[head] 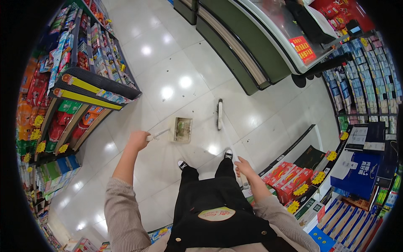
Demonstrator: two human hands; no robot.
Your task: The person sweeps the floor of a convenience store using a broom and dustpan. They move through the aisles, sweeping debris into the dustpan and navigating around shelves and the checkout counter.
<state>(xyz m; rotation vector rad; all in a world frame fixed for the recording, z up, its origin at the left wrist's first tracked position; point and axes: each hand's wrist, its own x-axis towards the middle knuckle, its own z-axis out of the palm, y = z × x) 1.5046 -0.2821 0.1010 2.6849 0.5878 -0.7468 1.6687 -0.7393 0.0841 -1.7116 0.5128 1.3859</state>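
Observation:
My left hand (138,140) is closed around the handle of a long-handled dustpan (189,134). The pan rests on the tiled floor in front of my feet, with dark dirt and debris inside it. In my right hand (245,167) is the pale handle of a broom (220,115). The broom head, white with dark bristles, stands on the floor to the right of the dustpan, apart from it. Small dark bits lie scattered on the pale tiles (163,108) beyond the pan.
A snack shelf (97,89) stands at the left. The green checkout counter (233,41) is ahead to the right, with a red sign (302,50) bearing writing. Low shelving holds red boxes (288,179) close to my right arm. Cigarette packs (362,78) line the far-right rack.

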